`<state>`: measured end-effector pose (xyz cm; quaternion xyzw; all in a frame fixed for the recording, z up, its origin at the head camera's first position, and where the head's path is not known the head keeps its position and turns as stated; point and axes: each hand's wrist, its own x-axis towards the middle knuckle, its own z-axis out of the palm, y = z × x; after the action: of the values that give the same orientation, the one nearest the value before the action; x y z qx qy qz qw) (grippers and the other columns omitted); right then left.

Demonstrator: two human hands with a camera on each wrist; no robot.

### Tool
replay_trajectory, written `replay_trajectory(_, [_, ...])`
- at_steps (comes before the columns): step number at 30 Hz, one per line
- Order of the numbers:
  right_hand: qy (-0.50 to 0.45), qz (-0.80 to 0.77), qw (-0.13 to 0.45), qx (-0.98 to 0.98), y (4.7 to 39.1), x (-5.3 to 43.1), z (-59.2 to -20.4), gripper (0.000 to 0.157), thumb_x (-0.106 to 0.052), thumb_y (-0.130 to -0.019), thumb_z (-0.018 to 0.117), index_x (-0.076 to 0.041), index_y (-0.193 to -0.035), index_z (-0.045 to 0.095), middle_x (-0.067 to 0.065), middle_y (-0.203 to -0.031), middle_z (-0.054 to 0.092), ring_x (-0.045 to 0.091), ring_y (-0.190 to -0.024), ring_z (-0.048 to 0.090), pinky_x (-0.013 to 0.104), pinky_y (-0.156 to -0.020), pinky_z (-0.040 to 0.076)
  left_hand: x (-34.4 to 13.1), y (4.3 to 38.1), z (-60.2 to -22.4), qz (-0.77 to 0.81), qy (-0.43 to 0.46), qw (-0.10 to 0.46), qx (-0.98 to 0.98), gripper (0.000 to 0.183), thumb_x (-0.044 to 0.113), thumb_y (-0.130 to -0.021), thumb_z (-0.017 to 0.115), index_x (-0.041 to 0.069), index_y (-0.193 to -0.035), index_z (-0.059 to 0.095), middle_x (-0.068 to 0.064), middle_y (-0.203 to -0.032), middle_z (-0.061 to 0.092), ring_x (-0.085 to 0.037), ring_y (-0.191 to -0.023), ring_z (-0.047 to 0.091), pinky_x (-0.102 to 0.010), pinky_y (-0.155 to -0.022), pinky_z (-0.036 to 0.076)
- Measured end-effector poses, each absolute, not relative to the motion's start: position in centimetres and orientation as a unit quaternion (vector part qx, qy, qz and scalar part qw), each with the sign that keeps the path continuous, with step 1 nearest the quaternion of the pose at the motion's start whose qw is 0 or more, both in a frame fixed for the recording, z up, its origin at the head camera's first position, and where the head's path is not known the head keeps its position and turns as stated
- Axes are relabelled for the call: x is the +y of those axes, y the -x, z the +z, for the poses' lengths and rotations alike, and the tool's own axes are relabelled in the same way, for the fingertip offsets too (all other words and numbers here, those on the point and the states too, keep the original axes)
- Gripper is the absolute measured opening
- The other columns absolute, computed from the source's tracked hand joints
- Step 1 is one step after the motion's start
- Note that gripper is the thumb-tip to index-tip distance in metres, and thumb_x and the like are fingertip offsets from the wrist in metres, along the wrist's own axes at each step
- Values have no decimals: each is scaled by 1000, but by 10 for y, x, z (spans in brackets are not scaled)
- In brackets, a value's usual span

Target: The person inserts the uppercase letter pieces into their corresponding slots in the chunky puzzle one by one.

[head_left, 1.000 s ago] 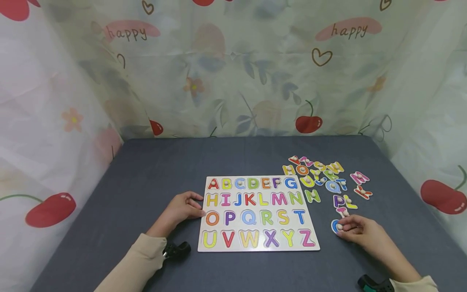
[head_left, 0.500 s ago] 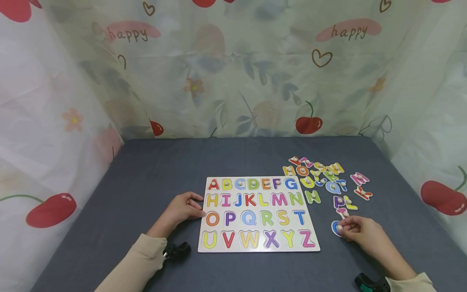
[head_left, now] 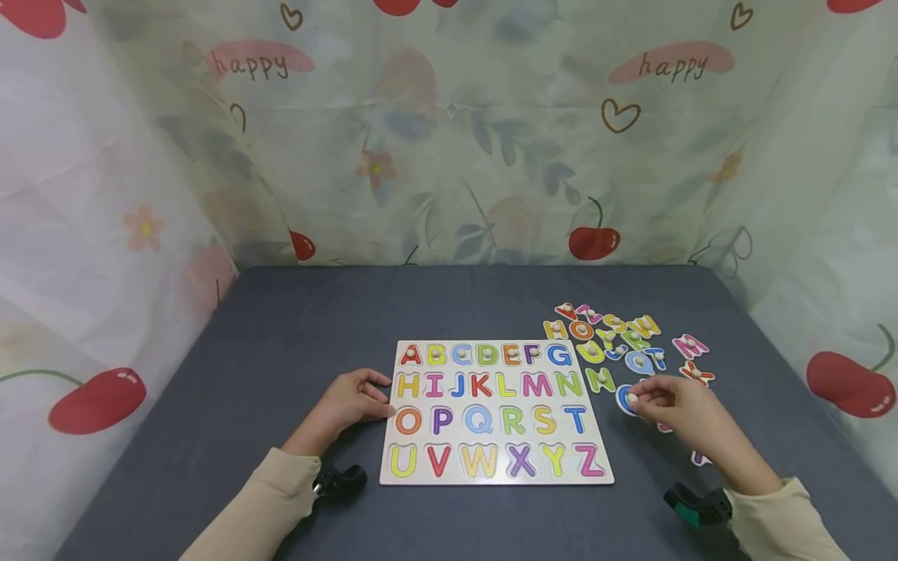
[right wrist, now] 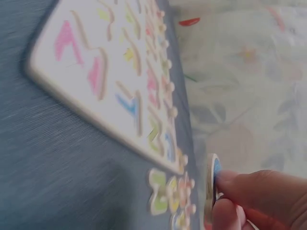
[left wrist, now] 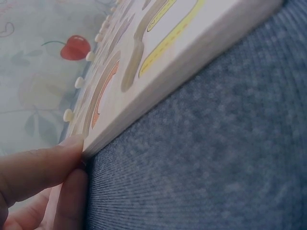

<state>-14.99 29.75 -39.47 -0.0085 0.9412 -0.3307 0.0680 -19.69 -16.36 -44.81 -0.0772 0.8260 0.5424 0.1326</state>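
Observation:
A white alphabet puzzle board (head_left: 456, 471) lies flat on the dark cloth, with pegged letters A to F sitting in its top row. My left hand (head_left: 354, 401) pinches the board's left edge, thumb on top, as the left wrist view shows. Right of the board, my right hand (head_left: 691, 413) holds a rounded blue letter puzzle piece (head_left: 623, 400) by its peg. In the right wrist view this piece (right wrist: 211, 191) is edge-on and raised above the cloth. Its full letter shape is partly hidden by the fingers.
Several loose pegged letters lie beyond and right of the board, among them a green N (head_left: 600, 380), a pink M (head_left: 691, 346) and a light blue Q (head_left: 639, 361). Others are partly covered by the right hand. A printed curtain (head_left: 449, 179) stands behind the table.
My right hand has lifted the blue letter piece and moved it up and left, towards the board. The left hand stays at the board's edge.

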Motion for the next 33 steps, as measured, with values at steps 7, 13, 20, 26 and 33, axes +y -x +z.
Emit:
replay_trajectory(7, [32,-370,90,924,186,280,-388,37,-30,-87,72,0,-109,68,4,-89,69,17,-78,60,31,-67,50,-163,196,-449,544,79,134,825,48,-4,-69,82,-1,-113,61,-10,-77,62,-16,-65,62,-28,-62,53])
replay_trajectory(13, [46,-380,98,918,220,272,-394,35,-29,-88,71,-2,-109,68,6,-94,69,17,-81,60,33,-73,50,-165,197,-450,539,77,130,829,48,-3,-69,82,-1,-113,61,-10,-77,61,-16,-65,62,-28,-61,52])
replay_trajectory(20, [57,-376,96,920,245,259,-403,31,-24,-90,69,-1,-111,68,10,-96,70,18,-82,64,36,-79,53,-166,197,-450,543,78,132,826,48,-3,-69,83,0,-112,62,-10,-77,62,-17,-65,62,-28,-62,52])
replay_trajectory(26, [67,-371,101,921,259,247,-411,24,-18,-90,69,-1,-106,69,11,-95,70,16,-79,64,31,-75,54,-166,197,-450,542,75,133,826,48,-3,-69,83,0,-112,61,-10,-76,61,-18,-65,62,-28,-61,52])
replay_trajectory(33, [58,-358,110,925,270,242,-420,24,-19,-89,70,-2,-106,70,10,-94,70,15,-76,61,27,-69,49,-165,198,-449,540,73,132,828,48,-2,-69,83,0,-112,62,-10,-77,61,-17,-66,62,-28,-62,52])
